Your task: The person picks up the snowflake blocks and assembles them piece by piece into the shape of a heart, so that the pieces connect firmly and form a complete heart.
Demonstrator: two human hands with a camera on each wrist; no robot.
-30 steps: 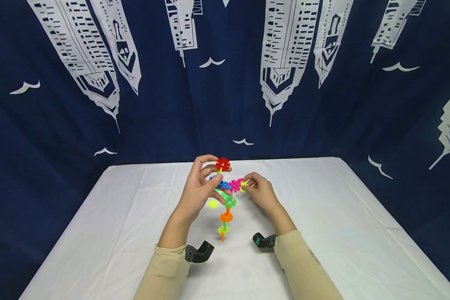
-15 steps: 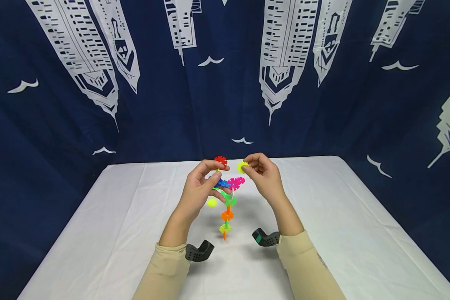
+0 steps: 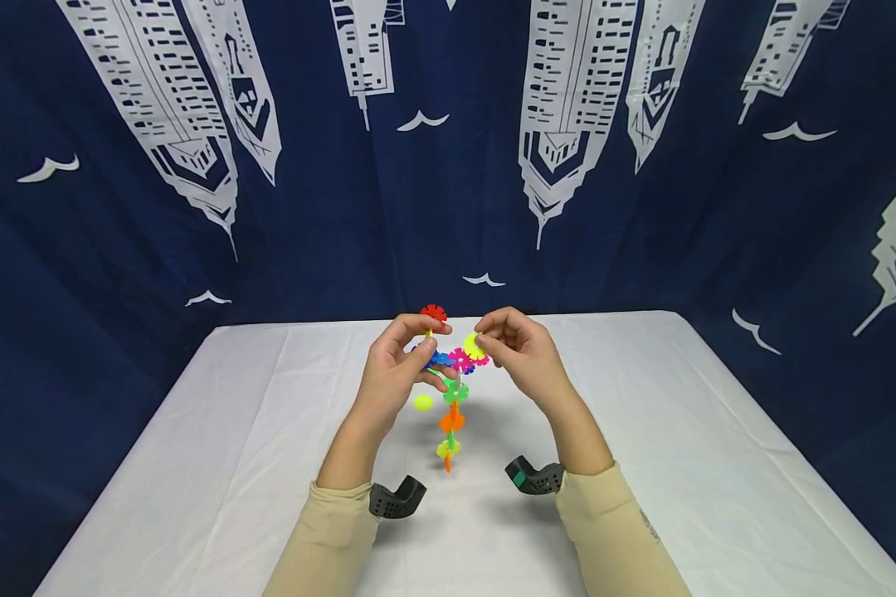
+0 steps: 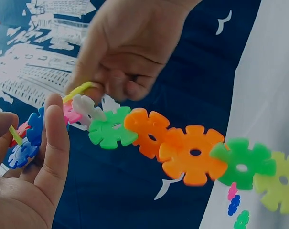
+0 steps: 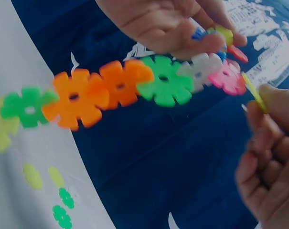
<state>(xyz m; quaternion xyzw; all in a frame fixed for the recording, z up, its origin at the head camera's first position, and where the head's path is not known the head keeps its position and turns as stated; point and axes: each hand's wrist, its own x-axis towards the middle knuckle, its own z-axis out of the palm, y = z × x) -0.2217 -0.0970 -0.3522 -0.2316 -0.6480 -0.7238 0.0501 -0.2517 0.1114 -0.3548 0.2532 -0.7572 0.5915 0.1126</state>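
The flower chain [image 3: 455,391] is multicoloured, the curtain [image 3: 448,199] white-printed navy.

Multicoloured plastic flower-disc chain [image 3: 451,422] lies in the left hand [image 3: 396,361], above a white cloth-covered table [image 3: 284,414].
The right hand [image 3: 528,352], with a yellow plastic flower disc [image 3: 474,345], is right of it; left of the chain, a yellow round piece [image 3: 423,403] is on the table; behind the far edge hangs a navy fabric curtain [image 3: 373,215].

Left hand [image 4: 27,195] grips blue pieces [image 4: 23,155] within a linked flower-piece chain [image 4: 182,164]. Right hand [image 4: 132,43] pinches yellow piece [image 4: 76,92], edge-on, beside pink piece [image 4: 71,114]; contact unclear.
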